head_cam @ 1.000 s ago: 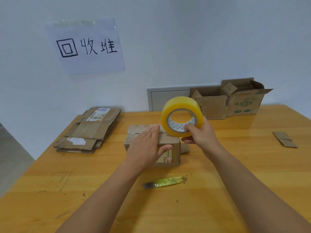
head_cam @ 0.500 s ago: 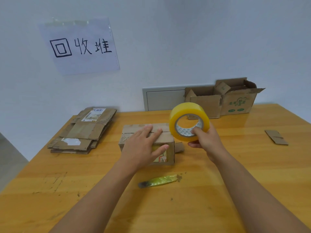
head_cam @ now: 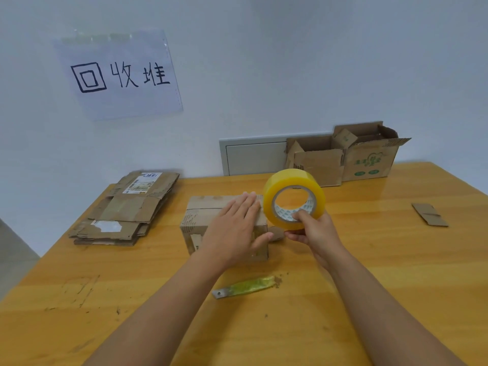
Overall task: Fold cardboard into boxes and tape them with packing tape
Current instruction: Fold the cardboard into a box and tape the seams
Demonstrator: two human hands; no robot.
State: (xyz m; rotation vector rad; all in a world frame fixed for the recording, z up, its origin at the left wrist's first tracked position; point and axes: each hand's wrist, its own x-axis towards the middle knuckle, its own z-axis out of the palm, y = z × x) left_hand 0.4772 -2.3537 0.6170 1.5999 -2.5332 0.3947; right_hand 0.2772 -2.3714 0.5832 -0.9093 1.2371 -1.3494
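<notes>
Fingers (head_cam: 303, 215) round tape roll (head_cam: 293, 198)

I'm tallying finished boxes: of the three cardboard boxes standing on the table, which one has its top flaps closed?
The small box under the left hand, mid-table. The two boxes by the wall stand with flaps open.
</notes>
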